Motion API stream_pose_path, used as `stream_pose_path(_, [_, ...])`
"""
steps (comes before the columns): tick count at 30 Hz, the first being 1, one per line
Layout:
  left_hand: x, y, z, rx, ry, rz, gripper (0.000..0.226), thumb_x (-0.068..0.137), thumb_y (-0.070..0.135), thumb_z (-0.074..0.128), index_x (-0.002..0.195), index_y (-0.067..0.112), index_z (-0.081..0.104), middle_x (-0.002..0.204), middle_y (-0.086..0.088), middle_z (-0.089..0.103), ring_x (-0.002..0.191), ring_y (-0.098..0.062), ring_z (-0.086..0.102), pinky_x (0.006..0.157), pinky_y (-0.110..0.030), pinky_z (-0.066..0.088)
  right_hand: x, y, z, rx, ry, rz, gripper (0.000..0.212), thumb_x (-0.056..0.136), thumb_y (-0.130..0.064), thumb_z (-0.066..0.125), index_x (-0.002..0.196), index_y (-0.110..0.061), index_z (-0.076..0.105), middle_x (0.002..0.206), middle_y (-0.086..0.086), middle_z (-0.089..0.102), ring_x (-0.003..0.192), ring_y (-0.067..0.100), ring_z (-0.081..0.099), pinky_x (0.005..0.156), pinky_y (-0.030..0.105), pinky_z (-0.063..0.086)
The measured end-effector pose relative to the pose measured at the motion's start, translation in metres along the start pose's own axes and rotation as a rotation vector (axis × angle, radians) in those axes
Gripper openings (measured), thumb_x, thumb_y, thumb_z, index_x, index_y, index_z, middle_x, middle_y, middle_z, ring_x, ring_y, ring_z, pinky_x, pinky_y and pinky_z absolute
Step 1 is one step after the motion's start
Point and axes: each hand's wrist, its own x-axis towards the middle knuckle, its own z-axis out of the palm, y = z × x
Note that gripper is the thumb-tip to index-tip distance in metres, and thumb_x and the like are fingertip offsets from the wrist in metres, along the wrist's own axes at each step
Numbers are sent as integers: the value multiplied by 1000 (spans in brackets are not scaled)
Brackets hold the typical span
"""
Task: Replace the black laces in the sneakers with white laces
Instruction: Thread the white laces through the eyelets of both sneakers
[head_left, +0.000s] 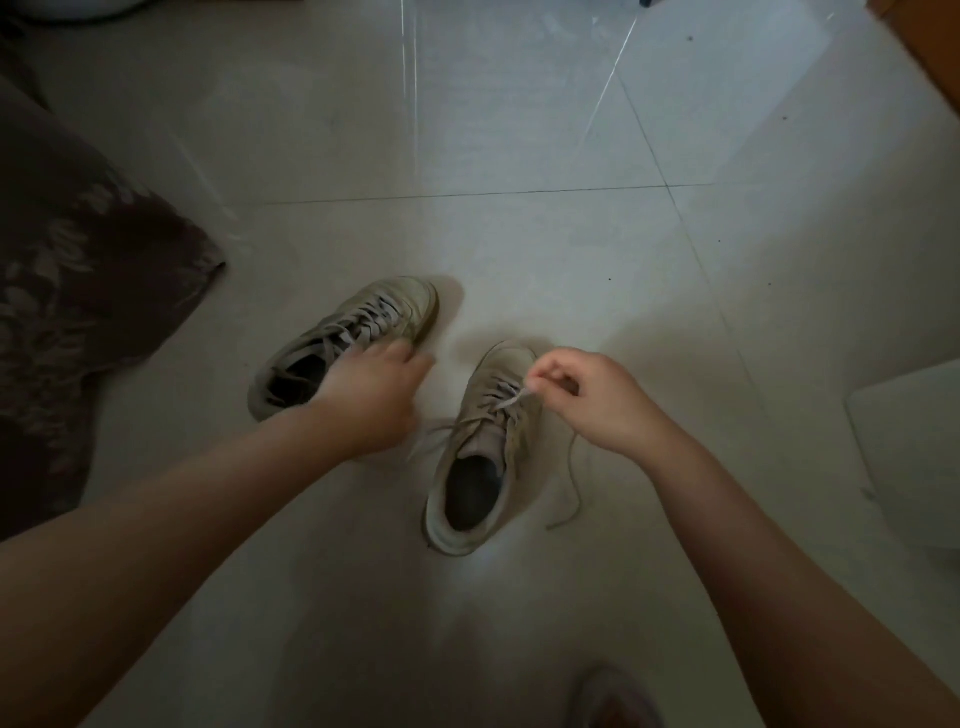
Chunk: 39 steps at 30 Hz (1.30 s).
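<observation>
Pinching a pale flat lace end (519, 397), the right hand (597, 405) hovers over the nearer of two worn beige sneakers (480, 452) on the tiled floor (519, 234). The blurred left hand (371, 397) hangs just left of that sneaker, its grip unreadable, overlapping the second sneaker (343, 338).

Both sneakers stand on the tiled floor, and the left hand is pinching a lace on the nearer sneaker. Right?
Not quite. In the head view the right hand pinches the lace on the nearer sneaker; the left hand is blurred beside the farther sneaker.
</observation>
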Motion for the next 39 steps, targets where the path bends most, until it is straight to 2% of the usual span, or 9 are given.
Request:
stream_pose_path(2, [9, 14, -16, -438, 182, 244, 55, 85, 47, 51, 132, 21, 46, 121, -2, 57, 112, -21, 54, 97, -37, 42, 1, -21, -1, 117, -19, -67, 10, 91, -20, 60, 84, -28, 62, 73, -13, 64, 71, 2, 61, 69, 21, 48])
stream_pose_path(5, [13, 34, -37, -898, 93, 319, 22, 91, 30, 58, 103, 11, 58, 89, -1, 69, 79, -8, 63, 76, -26, 50, 5, -39, -8, 251, 25, -106, 13, 89, -14, 61, 81, -24, 58, 74, -4, 65, 65, 11, 63, 68, 29, 49])
stream_pose_path(8, [17, 24, -33, -907, 126, 217, 24, 99, 22, 45, 90, 10, 63, 67, 4, 62, 59, -4, 54, 62, -18, 42, 5, -37, -29, 282, 58, -83, 7, 89, -17, 63, 94, -21, 59, 80, -3, 66, 68, 8, 59, 67, 21, 44])
stream_pose_path(13, [28, -7, 9, -884, 121, -294, 23, 98, 20, 43, 96, 9, 64, 95, -8, 64, 89, -22, 59, 77, -30, 42, -4, -10, -48, -11, -82, 19, 23, 90, -29, 61, 68, -26, 65, 55, -12, 58, 56, 11, 50, 60, 27, 39])
stream_pose_path(15, [18, 2, 13, -677, 342, -438, 20, 92, 21, 49, 98, 5, 59, 101, -11, 59, 93, -28, 57, 70, -31, 40, -6, -5, -39, 38, -109, 92, 28, 91, -27, 60, 64, -23, 65, 52, -11, 54, 55, 15, 45, 58, 29, 37])
stream_pose_path(18, [-10, 35, -5, -585, 645, 24, 23, 85, 37, 49, 85, 17, 62, 75, 4, 61, 66, -18, 59, 54, -23, 39, -3, -11, -18, 329, -38, 147, 18, 94, -18, 56, 79, -20, 65, 65, -7, 60, 54, 6, 47, 58, 23, 42])
stream_pose_path(21, [-16, 72, -14, -729, 373, 138, 27, 85, 46, 60, 99, 24, 64, 62, 9, 60, 57, -9, 55, 54, -23, 41, 6, -25, 0, 698, 16, 205, 16, 96, -8, 52, 87, -15, 63, 69, 0, 58, 51, 2, 46, 52, 17, 36])
stream_pose_path(28, [0, 70, -5, -1303, 151, 23, 13, 89, 8, 62, 88, -4, 68, 66, -4, 62, 55, -11, 53, 60, -24, 46, 27, -44, 1, 1309, 105, 356, 15, 99, -5, 43, 103, -2, 58, 72, 2, 52, 53, 4, 40, 42, 14, 29])
stream_pose_path(39, [2, 62, -2, -1494, 24, -223, 8, 85, 16, 68, 86, 9, 72, 63, 2, 61, 48, 3, 45, 47, -9, 36, 25, -48, 34, 898, 65, 280, 12, 95, -5, 52, 99, -11, 61, 80, 1, 63, 65, 5, 54, 55, 15, 44])
